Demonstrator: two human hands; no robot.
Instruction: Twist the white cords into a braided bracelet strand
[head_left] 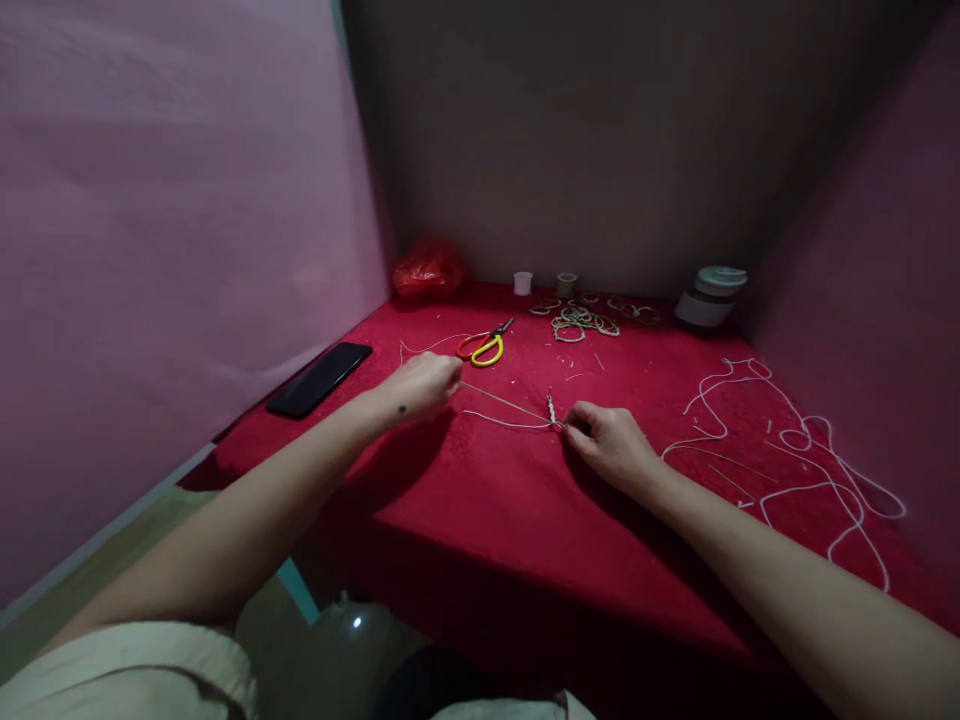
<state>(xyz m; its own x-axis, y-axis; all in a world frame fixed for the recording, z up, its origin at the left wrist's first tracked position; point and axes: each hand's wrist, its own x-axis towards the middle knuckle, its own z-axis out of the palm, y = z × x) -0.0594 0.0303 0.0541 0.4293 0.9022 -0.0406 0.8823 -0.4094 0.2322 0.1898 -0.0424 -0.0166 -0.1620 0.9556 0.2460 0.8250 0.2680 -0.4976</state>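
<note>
Grip of the left hand (429, 380), curled tight, clamps a thin tan cord (501, 401), drawn straight; the right hand (611, 438), fingertips together, pinches strands (558, 424) at the near end of a small, knobbly white braid (551, 409) between the hands on the red cloth-covered worktop (465, 500). Beyond lie scissors (496, 334) with rounded red and yellow handles and tangled, knotted rings (576, 317); limp white string (825, 485) sprawls at right.

Pink walls (187, 180) L & R, dk grey wall (562, 150) at bk – red-covered tbl (480, 500) btwn, dimly lit.
</note>
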